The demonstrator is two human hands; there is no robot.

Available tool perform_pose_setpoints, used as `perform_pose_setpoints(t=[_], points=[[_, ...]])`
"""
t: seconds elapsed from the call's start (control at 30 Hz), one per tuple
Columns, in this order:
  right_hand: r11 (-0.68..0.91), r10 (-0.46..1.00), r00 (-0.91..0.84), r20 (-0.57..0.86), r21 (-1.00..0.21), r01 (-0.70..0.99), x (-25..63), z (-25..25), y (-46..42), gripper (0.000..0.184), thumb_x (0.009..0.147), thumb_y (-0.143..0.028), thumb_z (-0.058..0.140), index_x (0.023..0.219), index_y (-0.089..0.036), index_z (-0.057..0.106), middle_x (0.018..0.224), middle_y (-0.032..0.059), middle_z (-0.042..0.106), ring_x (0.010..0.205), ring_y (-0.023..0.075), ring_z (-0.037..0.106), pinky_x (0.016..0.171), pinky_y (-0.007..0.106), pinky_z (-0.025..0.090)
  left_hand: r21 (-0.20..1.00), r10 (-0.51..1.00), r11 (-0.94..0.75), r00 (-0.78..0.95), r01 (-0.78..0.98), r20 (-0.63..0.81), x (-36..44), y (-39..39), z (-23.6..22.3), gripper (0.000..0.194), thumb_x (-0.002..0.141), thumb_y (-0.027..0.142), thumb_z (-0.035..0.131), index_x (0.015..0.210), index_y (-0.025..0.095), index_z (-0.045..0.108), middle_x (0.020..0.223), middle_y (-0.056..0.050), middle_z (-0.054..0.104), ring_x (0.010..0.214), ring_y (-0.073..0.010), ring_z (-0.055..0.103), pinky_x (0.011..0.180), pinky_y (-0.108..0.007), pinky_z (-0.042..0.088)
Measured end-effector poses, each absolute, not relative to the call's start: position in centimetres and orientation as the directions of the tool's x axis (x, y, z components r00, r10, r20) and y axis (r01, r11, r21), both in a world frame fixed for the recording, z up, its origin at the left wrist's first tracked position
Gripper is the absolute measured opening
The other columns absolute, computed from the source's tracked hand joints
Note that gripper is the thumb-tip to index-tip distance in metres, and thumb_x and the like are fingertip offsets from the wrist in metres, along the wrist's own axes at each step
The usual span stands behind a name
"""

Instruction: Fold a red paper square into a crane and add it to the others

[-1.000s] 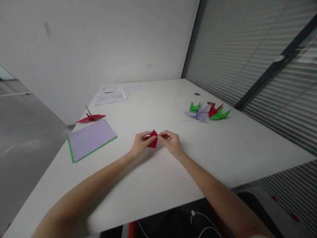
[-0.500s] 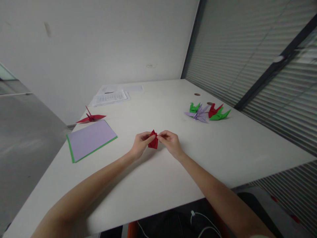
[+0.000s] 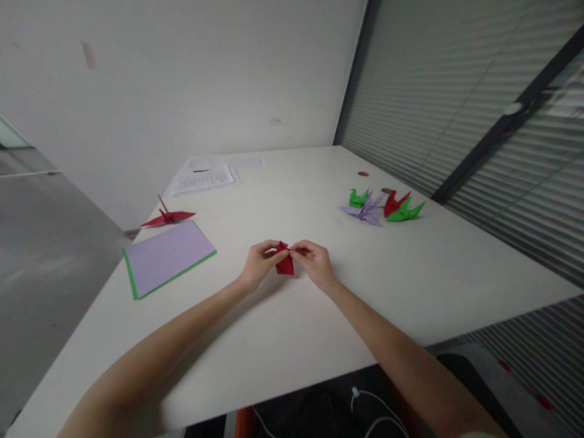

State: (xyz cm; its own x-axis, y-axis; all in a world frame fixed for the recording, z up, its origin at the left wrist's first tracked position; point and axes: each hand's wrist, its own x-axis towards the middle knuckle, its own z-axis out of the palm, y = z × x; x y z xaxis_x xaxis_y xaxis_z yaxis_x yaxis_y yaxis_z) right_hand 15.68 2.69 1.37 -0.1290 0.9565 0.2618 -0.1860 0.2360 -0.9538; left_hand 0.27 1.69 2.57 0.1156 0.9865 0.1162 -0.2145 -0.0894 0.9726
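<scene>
A small folded piece of red paper (image 3: 285, 265) is held just above the white table (image 3: 283, 340) near its middle. My left hand (image 3: 259, 266) pinches its left side with thumb and fingers closed. My right hand (image 3: 314, 263) pinches its top right corner, fingers curled together. Both forearms reach in from the near edge. Part of the red paper is hidden behind my fingertips.
A stack of lilac and green paper sheets (image 3: 166, 255) lies to the left, with a finished red paper crane (image 3: 167, 215) behind it. Several green, lilac and red cranes (image 3: 382, 207) sit at the right. Printed white sheets (image 3: 204, 179) lie at the far side. Slatted blinds (image 3: 479, 121) line the right.
The red paper has narrowed and dropped slightly between my fingers as the fold is pressed. Both hands stay in nearly the same place.
</scene>
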Motion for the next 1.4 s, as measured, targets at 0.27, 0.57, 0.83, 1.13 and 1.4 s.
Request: perform_pose_setpoints(t=[0.27, 0.57, 0.83, 1.13, 1.4], points=[[0.22, 0.957, -0.151, 0.247, -0.96, -0.173, 15.65, 1.14, 2.73, 0.019, 0.066, -0.035, 0.075, 0.073, -0.019, 0.066, 0.073, 0.0011, 0.066, 0.07, 0.0152, 0.061, 0.071, 0.03, 0.05, 0.978, 0.987, -0.109, 0.099, -0.177, 0.128, 0.31, 1.72, 2.52, 0.025, 0.066, 0.033, 0.078, 0.079, 0.013, 0.07, 0.078, -0.005, 0.07, 0.071, -0.0144, 0.062, 0.069, -0.027, 0.047], [0.256, 0.947, -0.169, 0.274, -0.959, -0.122, 15.69, 1.2, 2.79, 0.018, 0.068, -0.035, 0.072, 0.073, -0.02, 0.064, 0.072, 0.0012, 0.064, 0.07, 0.0155, 0.06, 0.071, 0.03, 0.049, 0.98, 0.987, -0.11, 0.097, -0.163, 0.127, 0.39, 1.61, 2.62, 0.025, 0.067, 0.034, 0.077, 0.08, 0.013, 0.07, 0.078, -0.006, 0.07, 0.07, -0.0142, 0.061, 0.068, -0.028, 0.047], [0.25, 0.947, -0.181, 0.265, -0.963, -0.106, 15.74, 1.25, 2.75, 0.018, 0.069, -0.035, 0.071, 0.074, -0.019, 0.063, 0.073, 0.0014, 0.065, 0.07, 0.0155, 0.06, 0.071, 0.031, 0.05, 0.981, 0.987, -0.104, 0.102, -0.165, 0.122, 0.38, 1.63, 2.58, 0.026, 0.067, 0.035, 0.078, 0.078, 0.013, 0.069, 0.076, -0.005, 0.069, 0.069, -0.0141, 0.061, 0.067, -0.028, 0.046], [0.242, 0.95, -0.178, 0.258, -0.964, -0.107, 15.86, 1.29, 2.81, 0.021, 0.066, -0.038, 0.073, 0.073, -0.02, 0.064, 0.072, 0.0017, 0.066, 0.07, 0.0165, 0.061, 0.07, 0.031, 0.051, 0.981, 0.989, -0.091, 0.102, -0.17, 0.109, 0.44, 1.62, 2.52, 0.027, 0.066, 0.035, 0.078, 0.077, 0.013, 0.069, 0.075, -0.004, 0.069, 0.067, -0.0133, 0.06, 0.064, -0.026, 0.045], [0.233, 0.952, -0.175, 0.25, -0.966, -0.112, 15.86, 1.3, 2.84, 0.019, 0.066, -0.036, 0.073, 0.072, -0.019, 0.065, 0.072, 0.002, 0.067, 0.07, 0.0163, 0.062, 0.071, 0.031, 0.051, 0.981, 0.987, -0.1, 0.106, -0.164, 0.119, 0.4, 1.68, 2.54, 0.027, 0.066, 0.036, 0.078, 0.077, 0.013, 0.069, 0.075, -0.005, 0.069, 0.067, -0.0138, 0.061, 0.063, -0.027, 0.046]])
